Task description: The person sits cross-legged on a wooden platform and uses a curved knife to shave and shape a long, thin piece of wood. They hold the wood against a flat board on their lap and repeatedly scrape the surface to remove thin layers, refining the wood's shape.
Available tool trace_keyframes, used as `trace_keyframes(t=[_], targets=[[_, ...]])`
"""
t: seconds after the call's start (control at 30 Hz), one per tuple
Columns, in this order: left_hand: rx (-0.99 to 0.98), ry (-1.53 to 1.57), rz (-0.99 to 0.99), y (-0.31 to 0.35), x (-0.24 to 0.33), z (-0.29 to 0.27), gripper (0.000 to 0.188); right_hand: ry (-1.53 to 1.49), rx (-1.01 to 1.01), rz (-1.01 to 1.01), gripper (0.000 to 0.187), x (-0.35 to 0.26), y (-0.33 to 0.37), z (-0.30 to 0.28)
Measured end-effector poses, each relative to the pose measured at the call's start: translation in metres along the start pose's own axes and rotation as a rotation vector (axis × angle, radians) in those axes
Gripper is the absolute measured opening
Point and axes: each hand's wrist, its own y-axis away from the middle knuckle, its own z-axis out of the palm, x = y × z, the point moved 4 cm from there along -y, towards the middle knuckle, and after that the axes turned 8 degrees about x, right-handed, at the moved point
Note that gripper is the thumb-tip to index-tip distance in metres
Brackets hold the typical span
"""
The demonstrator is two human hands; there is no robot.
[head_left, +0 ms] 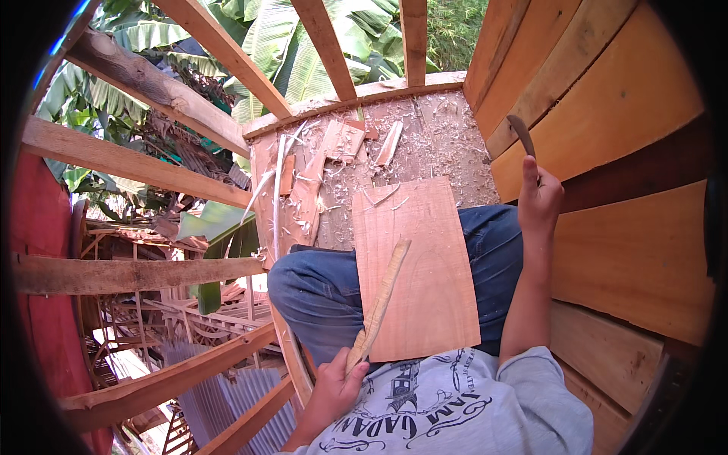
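A pale, partly carved wooden stick (388, 284) slants across my lap, its lower end gripped in my left hand (340, 383). Beneath the stick, a flat rectangular wooden board (432, 303) rests over my thighs, with a few thin shavings near its far edge. Raised at the right, close to the plank wall, my right hand (540, 193) is closed round a knife whose curved dark blade (521, 135) points up and away from the stick. The knife's handle is mostly hidden inside my fingers.
Wood shavings and offcuts (343, 142) litter the plank floor (447, 125) ahead. A long pale strip (280, 197) lies at the left floor edge. Wooden railing bars (144, 274) stand left and ahead, with banana leaves beyond. The plank wall (607, 144) rises close on the right.
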Motion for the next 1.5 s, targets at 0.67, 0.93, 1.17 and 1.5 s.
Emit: trace_keyframes(t=[0.67,0.93,1.17,1.5], targets=[[0.095,-0.042,0.174,-0.03,0.051,0.012,0.023,0.079,-0.174,-0.544,0.072,-0.044,0.075,0.032],[0.008,0.033,0.081,-0.006,0.013,0.019,0.021,0.028,-0.095,0.033,0.069,0.018,-0.005,0.013],[-0.168,0.661,-0.068,-0.041,0.019,0.002,0.042,-0.154,-0.418,-0.059,0.062,-0.013,0.088,0.028],[-0.401,0.668,-0.048,-0.035,0.026,0.016,0.052,-0.119,-0.42,-0.355,0.065,-0.059,0.111,0.024]])
